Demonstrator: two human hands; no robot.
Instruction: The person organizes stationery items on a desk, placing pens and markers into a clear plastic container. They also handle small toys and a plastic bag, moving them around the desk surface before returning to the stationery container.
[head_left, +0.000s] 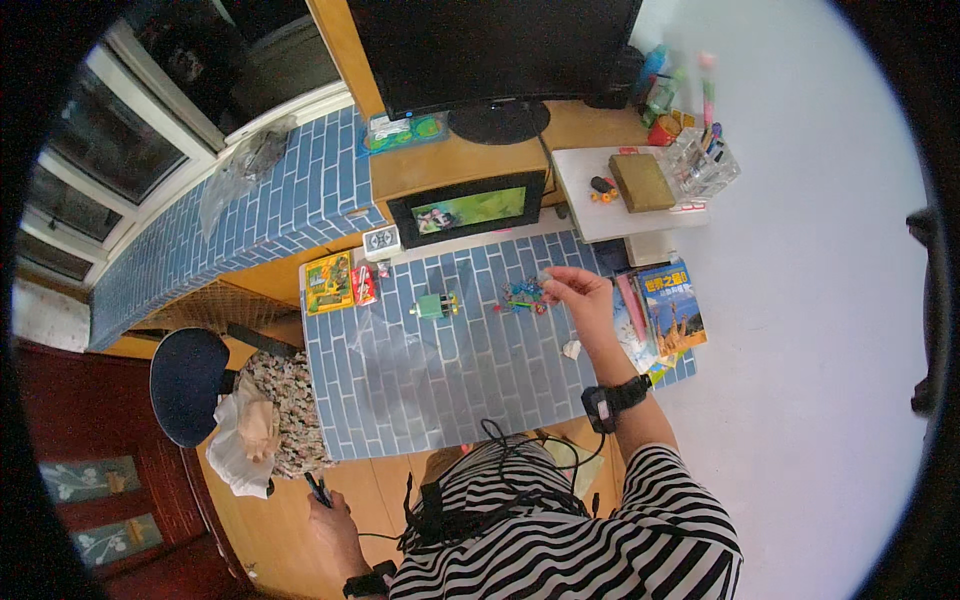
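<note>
My right hand (576, 291) is over the right part of the brick-patterned desk, its thumb and fingertips pinched on a small pale thing too small to name. Just left of its fingertips lies a pile of small blue, red and green pieces (523, 295). A crumpled white scrap (571, 349) rests below that hand. Further left on the desk stands a small green object (433, 306) with yellow parts. My left hand (330, 515) is low beside the desk's left side, closed on a dark pen-like object (318, 490); its exact kind cannot be told.
Books (673, 311) lie at the desk's right edge. A yellow box (328, 283), a red packet (364, 286) and a card deck (382, 242) are at the back left. A monitor (495, 49) stands behind. Black cables (517, 491) hang over my lap. A chair (189, 386) stands left.
</note>
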